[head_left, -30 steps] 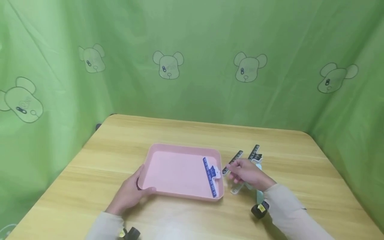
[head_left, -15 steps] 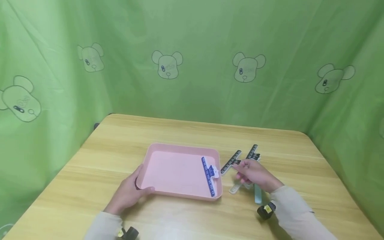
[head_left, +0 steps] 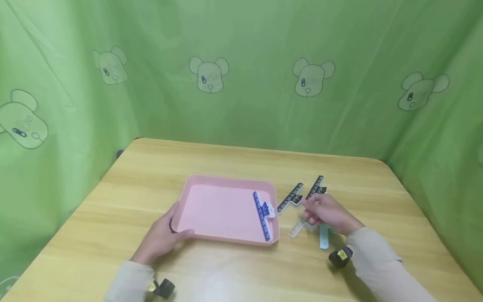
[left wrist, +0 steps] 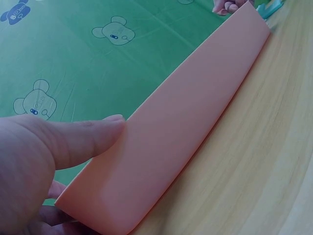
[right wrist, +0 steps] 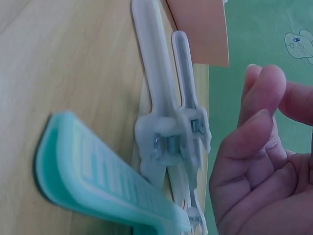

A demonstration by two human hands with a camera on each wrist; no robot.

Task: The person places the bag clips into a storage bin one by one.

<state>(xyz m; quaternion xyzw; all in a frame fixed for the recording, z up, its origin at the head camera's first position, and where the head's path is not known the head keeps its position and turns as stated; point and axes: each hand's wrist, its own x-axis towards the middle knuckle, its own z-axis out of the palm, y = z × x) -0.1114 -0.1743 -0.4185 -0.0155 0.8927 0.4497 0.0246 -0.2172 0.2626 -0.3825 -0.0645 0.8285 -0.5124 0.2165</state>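
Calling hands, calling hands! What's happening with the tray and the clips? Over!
Left hand: gripping tray. Right hand: empty, above clips. Blue clip: in tray. Nothing plainly blocking. Over.

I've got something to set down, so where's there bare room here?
Bare: inside the pink tray, left of the blue clip; the table between tray and green curtain, and left of the left hand. Crowded: right of the tray, where two black clips, a clear clip and a turquoise clip cluster near the right hand.
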